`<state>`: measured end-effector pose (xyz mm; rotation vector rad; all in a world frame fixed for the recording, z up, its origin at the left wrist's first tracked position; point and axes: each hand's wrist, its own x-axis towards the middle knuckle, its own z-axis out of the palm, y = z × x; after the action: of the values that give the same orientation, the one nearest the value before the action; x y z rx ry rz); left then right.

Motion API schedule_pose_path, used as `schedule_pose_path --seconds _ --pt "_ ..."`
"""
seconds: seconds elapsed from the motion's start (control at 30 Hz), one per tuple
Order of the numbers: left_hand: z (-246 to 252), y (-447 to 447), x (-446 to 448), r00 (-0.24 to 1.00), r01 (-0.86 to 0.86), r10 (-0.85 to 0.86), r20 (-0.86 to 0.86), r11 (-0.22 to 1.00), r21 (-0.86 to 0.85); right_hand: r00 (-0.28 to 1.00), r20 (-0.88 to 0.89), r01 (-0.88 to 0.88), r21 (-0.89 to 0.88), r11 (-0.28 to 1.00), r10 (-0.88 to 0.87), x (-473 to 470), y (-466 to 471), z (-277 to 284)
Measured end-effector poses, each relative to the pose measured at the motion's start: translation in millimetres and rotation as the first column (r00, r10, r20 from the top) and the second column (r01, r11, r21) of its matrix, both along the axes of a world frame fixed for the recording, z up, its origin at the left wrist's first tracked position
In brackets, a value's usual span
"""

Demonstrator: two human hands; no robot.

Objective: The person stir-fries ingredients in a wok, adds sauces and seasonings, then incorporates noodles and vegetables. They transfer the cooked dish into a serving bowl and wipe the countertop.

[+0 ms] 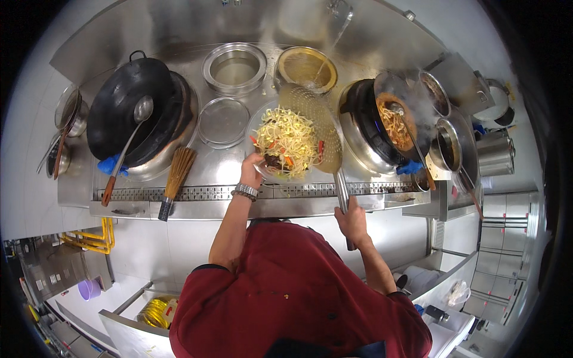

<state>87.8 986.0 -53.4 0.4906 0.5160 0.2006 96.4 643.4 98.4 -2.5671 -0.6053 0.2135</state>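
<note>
My left hand grips the near-left rim of a shallow bowl heaped with bean sprouts. Bits of red pepper and something dark show among the sprouts. My right hand is closed around the metal handle of a large perforated skimmer. The skimmer's round head leans against the right side of the bowl and hides part of that rim. To the right, a steaming wok holds noodle-like food in reddish-brown sauce, with a ladle resting in it.
A black wok with a ladle inside stands at left, beside a bamboo wok brush. Behind are a pot of cloudy liquid and a yellowish pot with water running in. A round strainer lies between.
</note>
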Motion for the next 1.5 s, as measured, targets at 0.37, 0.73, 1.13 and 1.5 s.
schedule_pose_path --seconds 0.37,0.73,1.13,1.5 --pt "6.9 34.1 -47.2 0.998 -0.035 0.035 -0.051 0.999 -0.008 0.974 -0.021 0.221 0.326 0.919 -0.227 7.1 12.5 -19.1" --pt "48.8 56.3 -114.3 1.000 -0.017 0.017 -0.006 0.997 -0.076 0.516 -0.856 0.503 0.305 0.809 0.002 27.3 10.8 -70.7" --pt "11.8 18.0 -12.6 0.890 0.313 -0.078 -0.450 0.821 0.478 0.026 -0.965 0.612 0.221 0.760 0.260 9.6 30.0 -121.1" --pt "-41.2 -37.7 55.5 0.844 0.444 -0.116 -0.524 0.700 0.559 0.043 -0.950 0.686 0.252 0.682 0.308 32.3 -18.6 -136.4"
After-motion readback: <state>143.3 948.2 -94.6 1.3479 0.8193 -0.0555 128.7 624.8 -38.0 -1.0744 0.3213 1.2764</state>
